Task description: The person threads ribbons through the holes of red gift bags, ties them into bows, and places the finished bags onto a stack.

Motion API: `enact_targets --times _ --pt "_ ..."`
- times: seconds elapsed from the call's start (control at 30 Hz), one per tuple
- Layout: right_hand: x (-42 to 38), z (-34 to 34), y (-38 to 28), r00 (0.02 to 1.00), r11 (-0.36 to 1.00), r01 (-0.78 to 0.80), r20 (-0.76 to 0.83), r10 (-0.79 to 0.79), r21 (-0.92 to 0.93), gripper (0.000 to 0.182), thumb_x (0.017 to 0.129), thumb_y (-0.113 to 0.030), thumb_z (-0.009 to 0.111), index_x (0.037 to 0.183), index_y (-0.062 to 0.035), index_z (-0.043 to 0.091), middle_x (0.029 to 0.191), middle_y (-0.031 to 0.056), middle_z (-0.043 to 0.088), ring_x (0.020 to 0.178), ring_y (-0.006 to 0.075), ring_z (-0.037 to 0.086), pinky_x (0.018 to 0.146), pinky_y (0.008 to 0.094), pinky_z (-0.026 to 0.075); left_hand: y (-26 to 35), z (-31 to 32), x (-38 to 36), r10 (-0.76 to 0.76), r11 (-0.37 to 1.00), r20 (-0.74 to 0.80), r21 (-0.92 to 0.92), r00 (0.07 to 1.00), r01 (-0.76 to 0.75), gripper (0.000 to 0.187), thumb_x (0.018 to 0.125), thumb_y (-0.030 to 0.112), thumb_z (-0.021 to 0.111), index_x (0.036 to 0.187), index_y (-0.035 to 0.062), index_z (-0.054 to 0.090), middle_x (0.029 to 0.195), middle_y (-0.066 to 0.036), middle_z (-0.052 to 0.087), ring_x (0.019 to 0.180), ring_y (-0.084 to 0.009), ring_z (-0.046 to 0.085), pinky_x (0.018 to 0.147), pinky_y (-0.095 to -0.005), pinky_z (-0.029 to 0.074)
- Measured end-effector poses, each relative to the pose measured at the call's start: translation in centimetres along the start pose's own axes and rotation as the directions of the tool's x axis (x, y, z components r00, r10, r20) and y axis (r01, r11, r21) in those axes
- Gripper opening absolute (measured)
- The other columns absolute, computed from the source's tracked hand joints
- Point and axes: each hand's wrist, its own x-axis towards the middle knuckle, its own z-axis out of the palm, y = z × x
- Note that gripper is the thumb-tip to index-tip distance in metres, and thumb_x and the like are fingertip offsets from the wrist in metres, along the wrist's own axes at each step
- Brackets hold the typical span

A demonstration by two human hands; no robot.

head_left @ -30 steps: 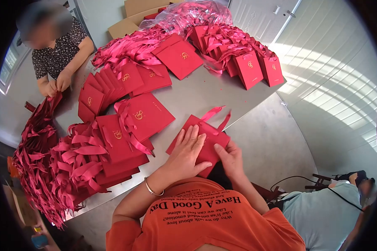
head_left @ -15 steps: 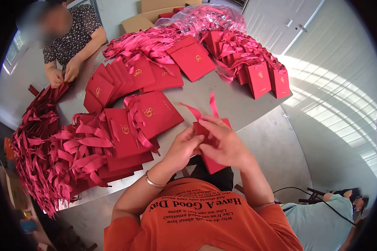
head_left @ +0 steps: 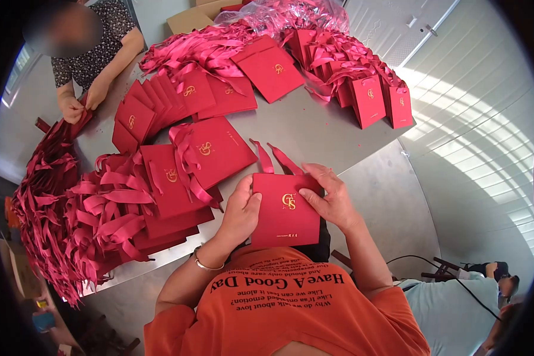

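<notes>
A small red paper bag (head_left: 286,219) with a gold logo is held flat in front of my chest, its two ribbon ends (head_left: 282,157) sticking up from the top edge. My left hand (head_left: 243,209) grips the bag's left side, thumb on the front. At the upper right corner, my right hand (head_left: 332,196) pinches the bag with its thumb near the logo. Just beyond lies a larger red bag (head_left: 219,151) with a ribbon, beside heaped bags with pink ribbons (head_left: 113,202) on the left.
Several red bags (head_left: 273,70) and ribbons cover the far part of the grey table (head_left: 338,139). Upright bags (head_left: 371,104) stand at its right corner. A co-worker's hands (head_left: 74,108) hold red material at the upper left. Another person (head_left: 451,314) is at the lower right.
The small bag has turned so that its wide logo face shows. My hands have moved apart to its left and right sides, and its ribbons have shifted left.
</notes>
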Motion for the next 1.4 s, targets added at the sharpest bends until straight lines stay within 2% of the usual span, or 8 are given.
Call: enact_targets --times 0.4,0.47,0.57,0.67,0.83,1.0,1.13,1.4 --pt "-3.3 0.8 -1.8 0.996 0.995 -0.092 -0.008 0.092 0.048 0.040 0.079 -0.012 0.082 0.115 -0.0013 0.068 0.109 0.0145 0.070 0.103 0.0286 0.067 0.088 0.0356 0.055 1.2 -1.3 -4.4 -0.066 0.978 -0.052 0.196 0.997 0.075 0.042 0.097 -0.003 0.045 0.139 -0.0022 0.041 0.115 -0.015 0.067 0.105 -0.0189 0.065 0.091 -0.0295 0.050" --pt "-3.3 0.9 -2.0 0.996 0.995 -0.091 -0.017 0.092 0.049 0.040 0.078 -0.011 0.083 0.114 -0.0013 0.069 0.109 0.0140 0.070 0.102 0.0275 0.067 0.087 0.0354 0.055 3.9 -1.1 -5.0 0.023 0.607 -0.059 0.794 0.998 0.033 0.040 0.092 -0.002 0.058 0.131 -0.0008 0.052 0.107 -0.016 0.068 0.101 -0.0257 0.067 0.086 -0.0330 0.052" --pt "-3.1 0.9 -2.2 0.995 0.993 -0.099 0.011 0.099 0.058 0.040 0.077 -0.011 0.084 0.114 -0.0017 0.070 0.109 0.0137 0.070 0.101 0.0273 0.067 0.086 0.0353 0.055 6.8 -0.7 -4.2 0.418 0.271 0.097 0.936 0.903 -0.226 0.032 0.084 0.002 0.069 0.116 0.0010 0.064 0.101 -0.016 0.068 0.094 -0.0308 0.066 0.083 -0.0367 0.052" --pt "-2.6 1.1 -2.7 0.999 0.999 -0.032 0.003 0.032 0.017 0.040 0.076 -0.011 0.084 0.113 -0.0025 0.070 0.108 0.0137 0.070 0.098 0.0281 0.068 0.086 0.0353 0.055 8.0 0.4 -1.2 0.497 0.185 0.428 0.797 0.755 -0.574 0.025 0.080 0.007 0.073 0.103 0.0019 0.069 0.099 -0.015 0.069 0.089 -0.0293 0.068 0.082 -0.0382 0.053" --pt "-1.9 0.9 -2.4 1.000 0.999 -0.021 -0.003 0.021 0.047 0.037 0.075 -0.010 0.085 0.107 -0.0020 0.070 0.107 0.0140 0.071 0.098 0.0286 0.068 0.085 0.0351 0.055 4.4 1.2 1.0 0.514 0.114 0.516 0.750 0.685 -0.651 0.015 0.073 0.006 0.068 0.087 0.0029 0.066 0.077 -0.007 0.065 0.072 -0.0251 0.063 0.066 -0.0383 0.049" --pt "-0.4 0.3 -1.3 0.982 0.968 -0.125 0.168 0.090 0.215 0.028 0.078 -0.005 0.081 0.103 -0.0008 0.069 0.101 0.0085 0.072 0.095 0.0211 0.068 0.084 0.0332 0.054 3.3 1.4 1.6 0.499 0.243 0.434 0.761 0.750 -0.601 0.011 0.079 0.010 0.070 0.087 0.0052 0.065 0.076 -0.008 0.066 0.071 -0.0264 0.065 0.064 -0.0390 0.050" --pt "5.2 -1.2 0.7 0.905 0.842 -0.378 0.344 0.248 0.386 0.023 0.082 -0.001 0.076 0.104 -0.0005 0.070 0.099 0.0050 0.071 0.089 0.0126 0.065 0.080 0.0296 0.053 3.0 0.6 2.4 0.237 0.596 0.320 0.697 0.917 -0.398 0.011 0.084 0.011 0.069 0.093 0.0073 0.065 0.080 -0.010 0.069 0.075 -0.0300 0.067 0.064 -0.0404 0.052" --pt "21.8 8.6 5.1 0.981 0.961 0.144 -0.092 -0.170 -0.235 0.016 0.084 -0.016 0.074 0.096 -0.0052 0.073 0.091 0.0104 0.070 0.083 0.0247 0.068 0.073 0.0352 0.054 1.1 -0.1 2.4 0.357 0.571 0.322 0.667 0.877 -0.478 0.009 0.084 0.011 0.068 0.090 0.0062 0.066 0.081 -0.011 0.070 0.075 -0.0314 0.068 0.067 -0.0424 0.054"
